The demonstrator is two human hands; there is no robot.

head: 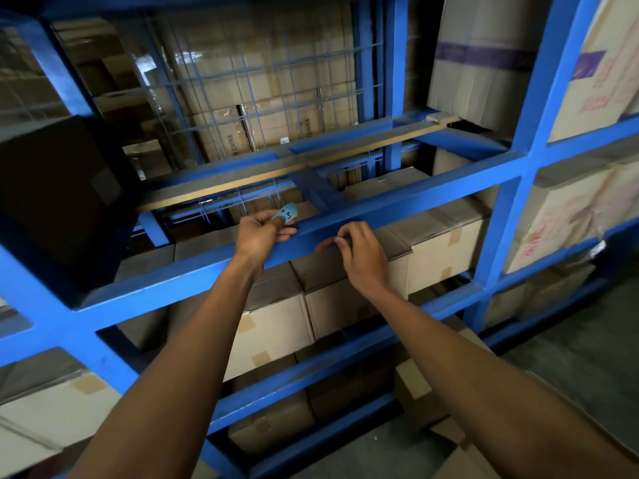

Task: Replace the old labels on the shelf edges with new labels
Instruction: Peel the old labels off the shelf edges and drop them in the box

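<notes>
Peeling orange label (324,243) off shelf edge (397,210): right hand (359,252) fingers pinch it; left hand (261,235) pinches blue label (287,213), ready as replacement.

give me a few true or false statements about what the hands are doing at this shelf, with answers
1. The left hand holds a light blue label with red writing. True.
2. The right hand rests on a cardboard box. False: it pinches an orange strip at the blue shelf beam.
3. Both hands are at the same beam. True.
4. The shelf frame is red. False: it is blue.
5. The bay below the beam holds cardboard boxes. True.
</notes>
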